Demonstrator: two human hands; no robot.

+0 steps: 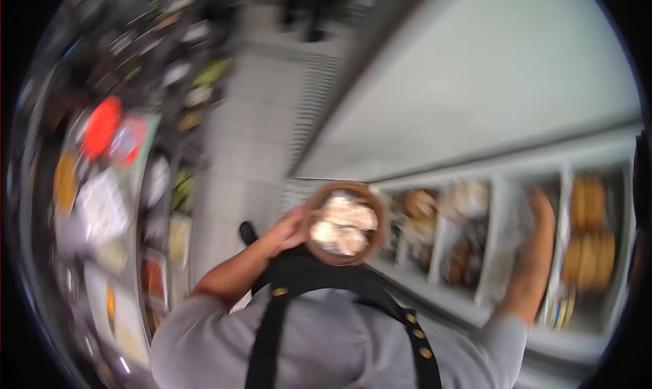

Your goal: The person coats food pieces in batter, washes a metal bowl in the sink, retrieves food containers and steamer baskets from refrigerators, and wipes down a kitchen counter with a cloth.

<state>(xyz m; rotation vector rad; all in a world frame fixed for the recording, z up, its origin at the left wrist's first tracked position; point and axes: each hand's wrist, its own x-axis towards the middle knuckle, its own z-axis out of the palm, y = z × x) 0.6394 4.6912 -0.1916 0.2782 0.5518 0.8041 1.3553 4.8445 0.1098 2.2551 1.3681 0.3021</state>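
My left hand [291, 229] is closed on the side of a round brown bowl or basket [339, 258], held in front of my apron. Several pale, whitish pieces [353, 216] that look like food lie inside it. On the right, my right arm reaches down into a compartment of a white chest [499, 206] that looks like a freezer. My right hand [541, 204] is near the far end of that compartment, and motion blur smears its fingers. Clear wrapping seems to lie beside the arm.
Stacked tan items [588, 260] fill the compartment at the far right. Bagged brown and pale things [465, 253] sit in the compartments nearer me. A large pale lid or panel [502, 77] slants behind the chest. A cluttered counter with a white bag [102, 206] runs along the left.
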